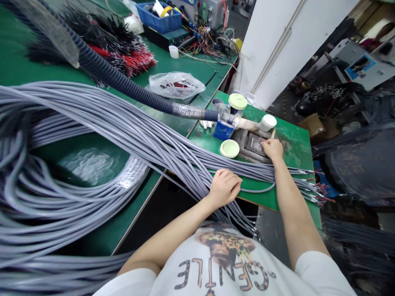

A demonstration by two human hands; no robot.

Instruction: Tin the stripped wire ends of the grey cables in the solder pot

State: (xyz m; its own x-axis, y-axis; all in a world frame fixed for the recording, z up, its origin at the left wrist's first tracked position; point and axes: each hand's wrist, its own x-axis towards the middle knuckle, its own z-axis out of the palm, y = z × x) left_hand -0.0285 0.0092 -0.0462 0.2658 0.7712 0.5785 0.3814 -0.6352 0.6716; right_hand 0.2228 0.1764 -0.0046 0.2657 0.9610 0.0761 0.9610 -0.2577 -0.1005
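My left hand (224, 188) lies flat on the grey multi-core cables (129, 135), its fingers slightly spread, with the bundle crossing the green bench (293, 144) beneath it. Ahead of that hand, my right hand (271, 149) has its fingers pressed together, pinching what appear to be thin wire ends (262, 139) over a metal jig (251, 144). Left of the right hand, a pale green lid (229, 148) lies on the bench. Beyond the jig stand a blue box (223, 130), a green-lidded jar (237, 101) and a white cap (268, 122). A black corrugated hose (123, 78) runs to just above the jig. Farther off, left of both hands, lie a plastic bag (175, 85) and a black-and-red wire bundle (123, 51).
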